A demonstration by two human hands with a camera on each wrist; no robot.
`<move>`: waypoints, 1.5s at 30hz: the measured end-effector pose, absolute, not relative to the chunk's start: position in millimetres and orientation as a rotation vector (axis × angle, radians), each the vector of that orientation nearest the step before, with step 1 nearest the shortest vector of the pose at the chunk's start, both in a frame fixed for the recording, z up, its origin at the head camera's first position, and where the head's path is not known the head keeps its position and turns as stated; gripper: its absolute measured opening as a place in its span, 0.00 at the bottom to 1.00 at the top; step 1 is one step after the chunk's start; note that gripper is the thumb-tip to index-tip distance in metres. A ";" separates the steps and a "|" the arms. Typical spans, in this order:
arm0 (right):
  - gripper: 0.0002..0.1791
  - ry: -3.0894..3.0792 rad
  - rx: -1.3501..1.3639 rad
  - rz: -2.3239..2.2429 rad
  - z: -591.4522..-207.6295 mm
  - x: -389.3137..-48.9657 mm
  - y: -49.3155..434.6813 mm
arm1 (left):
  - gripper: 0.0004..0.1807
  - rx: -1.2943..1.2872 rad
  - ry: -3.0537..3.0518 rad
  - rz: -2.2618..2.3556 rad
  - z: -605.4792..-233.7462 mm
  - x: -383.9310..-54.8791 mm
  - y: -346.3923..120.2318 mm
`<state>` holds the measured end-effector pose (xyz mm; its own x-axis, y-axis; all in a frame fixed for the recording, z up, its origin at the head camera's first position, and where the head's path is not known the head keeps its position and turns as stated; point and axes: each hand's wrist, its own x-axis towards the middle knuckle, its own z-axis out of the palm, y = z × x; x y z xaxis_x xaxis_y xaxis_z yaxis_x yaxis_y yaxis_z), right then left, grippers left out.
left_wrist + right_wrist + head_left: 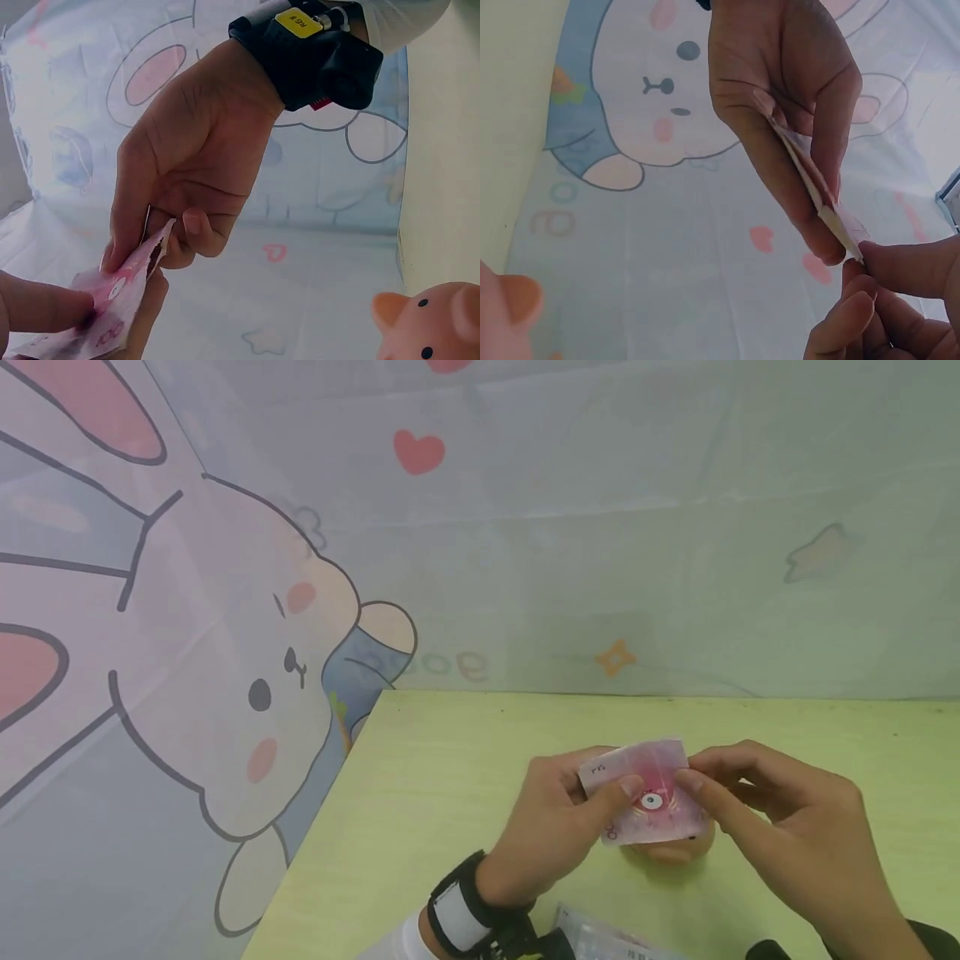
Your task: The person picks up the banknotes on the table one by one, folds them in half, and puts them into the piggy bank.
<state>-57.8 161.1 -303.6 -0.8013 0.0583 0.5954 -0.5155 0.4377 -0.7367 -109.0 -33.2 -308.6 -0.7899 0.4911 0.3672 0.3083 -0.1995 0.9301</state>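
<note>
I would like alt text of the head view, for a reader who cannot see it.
A person's left hand and right hand hold a pink banknote above a yellow-green table. A peach-coloured pig figure is mostly hidden behind the note. A pale backdrop shows a large cartoon rabbit.

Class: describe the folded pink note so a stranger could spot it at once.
Find the yellow-green table beside the rabbit-printed sheet. Right of centre in the head view, the left hand and right hand pinch the folded pink note. Unlike the rounded pig figure behind it, it is flat and printed with a white circle.
</note>
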 end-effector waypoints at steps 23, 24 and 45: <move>0.15 -1.787 0.725 1.440 -297.2 -51.3 139.4 | 0.10 1.160 1.848 2.449 -311.9 -107.6 -28.5; 0.15 -1.784 0.745 1.434 -296.0 -50.4 137.4 | 0.10 1.191 1.831 2.442 -311.5 -106.7 -28.2; 0.15 -1.801 0.608 1.428 -305.6 -55.7 145.7 | 0.12 1.256 1.973 2.296 -316.0 -106.1 -29.9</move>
